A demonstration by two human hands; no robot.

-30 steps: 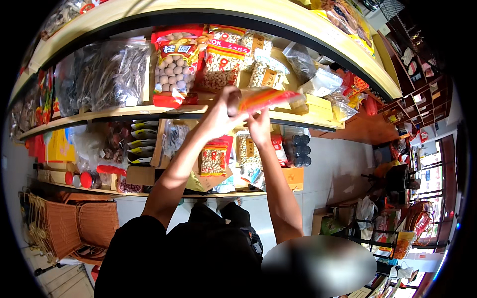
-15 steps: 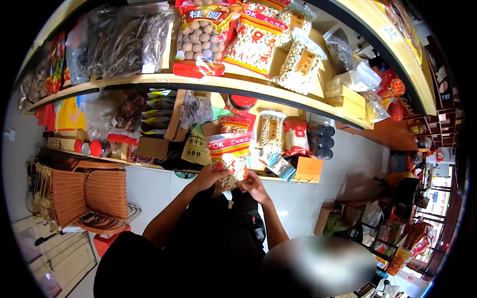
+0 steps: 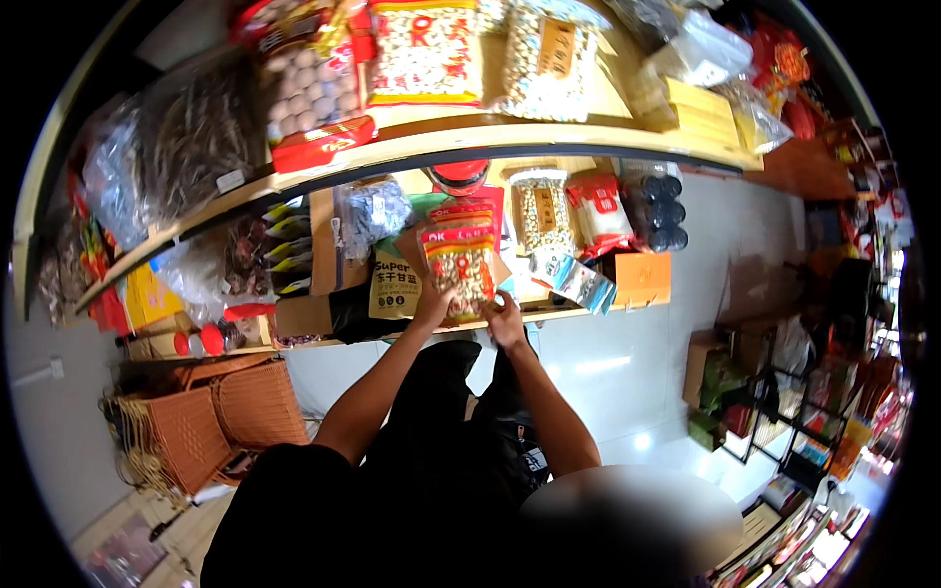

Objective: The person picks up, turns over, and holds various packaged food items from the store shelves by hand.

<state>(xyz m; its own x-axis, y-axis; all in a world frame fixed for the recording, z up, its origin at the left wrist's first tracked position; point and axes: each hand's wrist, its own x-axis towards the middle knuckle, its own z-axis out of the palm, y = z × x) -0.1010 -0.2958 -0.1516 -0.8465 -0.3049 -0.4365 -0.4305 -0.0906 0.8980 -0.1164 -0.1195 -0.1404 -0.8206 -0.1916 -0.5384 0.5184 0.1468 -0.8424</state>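
Note:
A clear bag of pale nuts or seeds with a red and yellow top (image 3: 461, 267) stands upright at the front of the lower shelf, against similar red packaging behind it. My left hand (image 3: 432, 304) grips its lower left edge. At the lower right corner, my right hand (image 3: 504, 321) has its fingers closed on the same bag. Left of the bag, close to my left hand, is an olive-yellow pouch (image 3: 392, 286). A red-lidded jar (image 3: 459, 176) sits behind it. To the right lie a clear bag of pale seeds (image 3: 542, 211) and a blue and white packet (image 3: 578, 281).
An upper shelf board (image 3: 470, 143) crosses above my hands, bearing large bags of dried goods. Farther right on the lower shelf are a red and white bag (image 3: 600, 213), dark-capped bottles (image 3: 659, 211) and an orange box (image 3: 642, 278). Wicker chairs (image 3: 260, 404) stand at left.
Both hands have carried the bag forward, away from my body, to the lower shelf's front. It is more upright now. My view has shifted, and the upper shelf sits higher in it.

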